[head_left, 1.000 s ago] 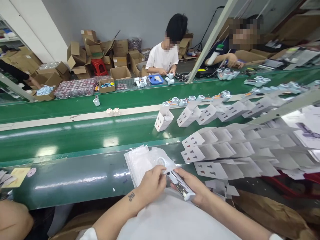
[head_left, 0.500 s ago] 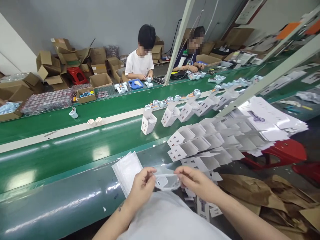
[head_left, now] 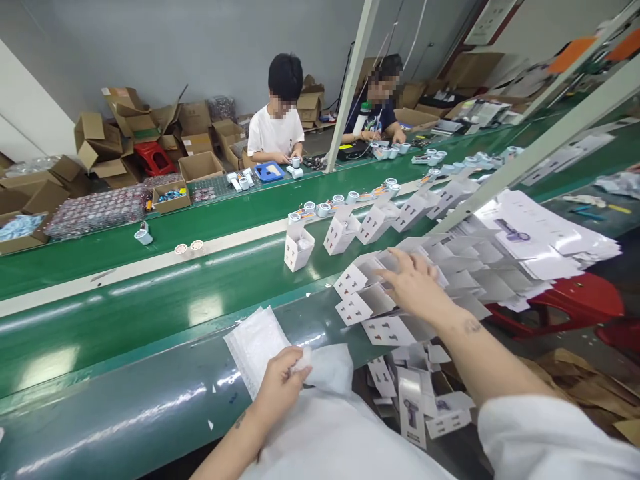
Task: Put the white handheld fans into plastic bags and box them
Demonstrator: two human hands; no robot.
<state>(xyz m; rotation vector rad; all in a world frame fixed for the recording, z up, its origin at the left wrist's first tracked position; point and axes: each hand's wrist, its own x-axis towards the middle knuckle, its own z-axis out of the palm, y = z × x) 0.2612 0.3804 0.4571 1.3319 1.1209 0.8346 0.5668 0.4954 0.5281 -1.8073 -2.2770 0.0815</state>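
My left hand (head_left: 284, 380) is closed on one end of a translucent plastic bag (head_left: 331, 367), which hangs out to the right above my lap. Beside that hand lies a stack of clear plastic bags (head_left: 255, 340) on the near bench. My right hand (head_left: 411, 280) reaches over the rows of open white boxes (head_left: 356, 308), its fingers spread. It is nearest the boxes at the front left of the rows; whether the fingertips touch one is not clear. Small product pictures are printed on the box sides.
Several filled white boxes (head_left: 299, 248) stand on the green conveyor (head_left: 165, 293). Pale blue handheld devices (head_left: 324, 209) line the divider behind them. Two co-workers sit across the belt. A slanted metal post (head_left: 353, 87) rises there; flat printed sheets (head_left: 540, 233) and a red stool (head_left: 585, 303) are at right.
My right hand has let go of the plastic bag and moved forward and up to the white boxes, its fingers opening. My left hand still grips the bag, which now droops sideways.
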